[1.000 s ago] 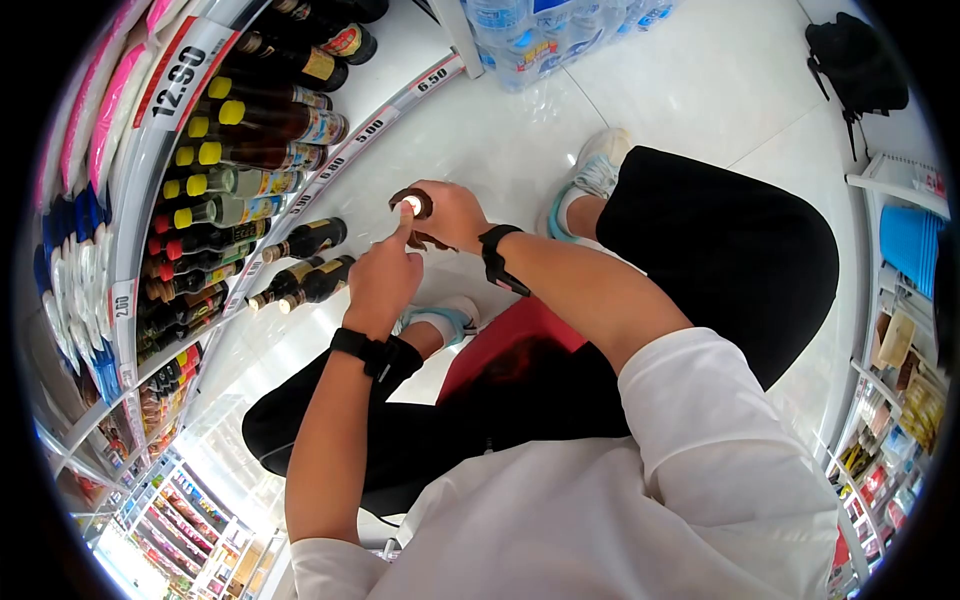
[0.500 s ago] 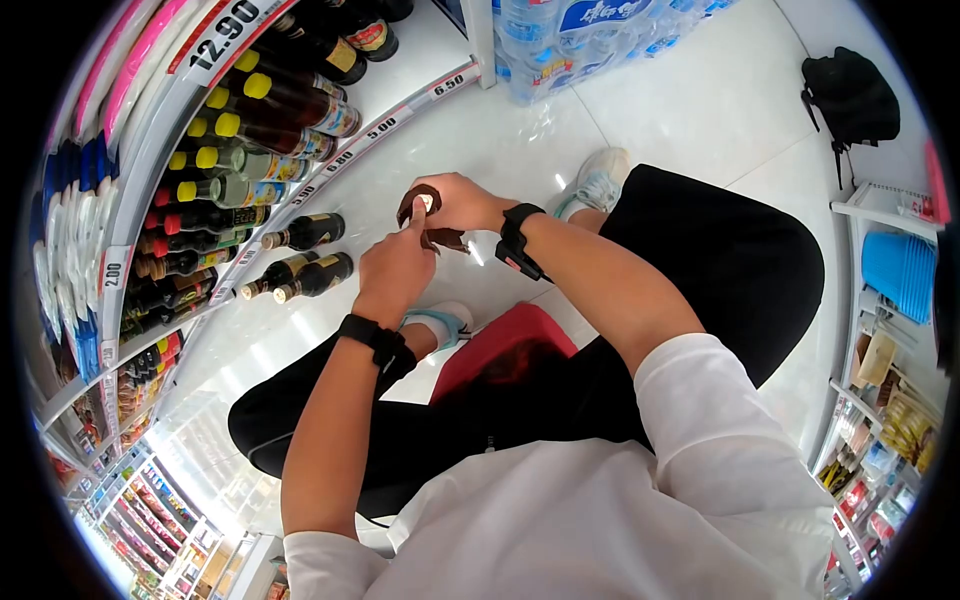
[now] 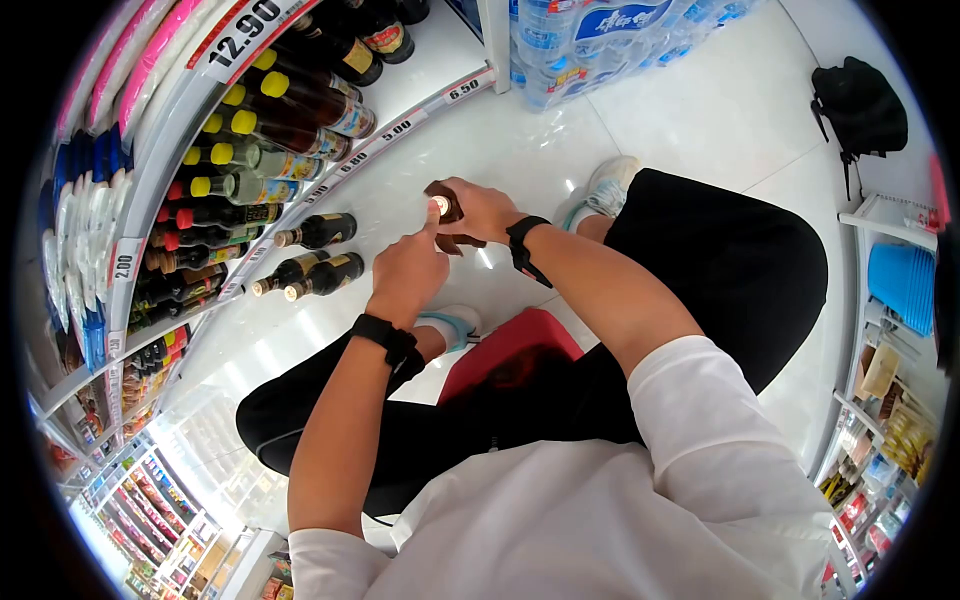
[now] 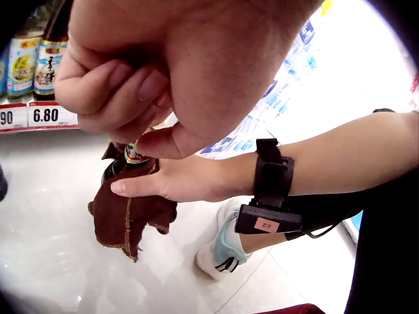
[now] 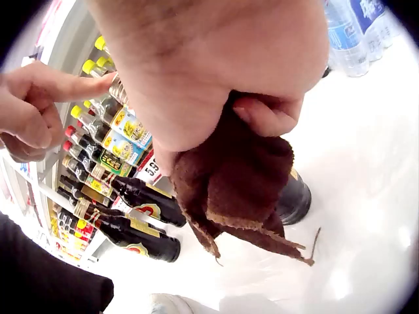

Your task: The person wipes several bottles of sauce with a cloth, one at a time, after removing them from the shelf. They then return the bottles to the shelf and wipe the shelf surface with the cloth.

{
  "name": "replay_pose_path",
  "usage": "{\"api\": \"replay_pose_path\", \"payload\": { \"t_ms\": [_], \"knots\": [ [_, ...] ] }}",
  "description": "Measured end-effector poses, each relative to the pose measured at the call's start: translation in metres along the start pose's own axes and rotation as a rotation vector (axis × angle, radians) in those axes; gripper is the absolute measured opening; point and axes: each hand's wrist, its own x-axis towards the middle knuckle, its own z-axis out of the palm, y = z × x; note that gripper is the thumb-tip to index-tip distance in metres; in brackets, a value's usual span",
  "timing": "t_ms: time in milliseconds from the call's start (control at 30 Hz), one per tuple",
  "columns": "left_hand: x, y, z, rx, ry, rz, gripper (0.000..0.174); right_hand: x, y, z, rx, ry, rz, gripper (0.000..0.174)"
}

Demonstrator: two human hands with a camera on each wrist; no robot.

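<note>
In the head view my right hand (image 3: 480,212) grips a dark glass bottle (image 4: 112,169) through a brown cloth (image 4: 131,212) with frayed edges, wrapped around it. The cloth hides most of the bottle; its pale round cap (image 3: 441,205) shows on top. My left hand (image 3: 410,270) stretches its index finger straight onto the cap, while its other fingers curl in toward the palm, as the right wrist view shows. Beside the hands, several dark bottles (image 3: 328,230) with gold-and-black labels stand on the floor, close to the shelf.
Shelves (image 3: 395,130) of bottles with yellow and red caps curve along the left. Shrink-wrapped water bottles (image 3: 560,60) stand at the back. A red object (image 3: 510,350) lies between the person's legs. A black bag (image 3: 860,105) is at the far right, above blue baskets (image 3: 900,285).
The head view has shifted a little, so the shelf and hands appear further right. The left index finger stays on the cap, and the right hand keeps its hold on the cloth-wrapped bottle.
</note>
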Motion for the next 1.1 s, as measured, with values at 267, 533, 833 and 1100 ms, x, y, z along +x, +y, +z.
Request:
{"api": "replay_pose_path", "payload": {
  "t_ms": [267, 533, 833, 1100],
  "knots": [
    [0.007, -0.001, 0.011, 0.056, 0.147, 0.02, 0.057, -0.026, 0.008, -0.027, -0.407, -0.421, 0.283, 0.027],
    [0.031, -0.019, 0.01, 0.001, 0.522, 0.425, 0.035, -0.051, -0.131, -0.151, -0.502, -0.101, 0.069, 0.018],
    [0.061, -0.03, 0.01, 0.247, 0.374, 0.739, 0.025, -0.104, -0.165, -0.195, -0.334, 0.272, -0.041, 0.018],
    [0.072, -0.029, 0.0, 0.332, 0.328, 0.852, 0.013, -0.101, -0.149, -0.19, -0.548, 0.377, -0.216, 0.014]
  ]
}}
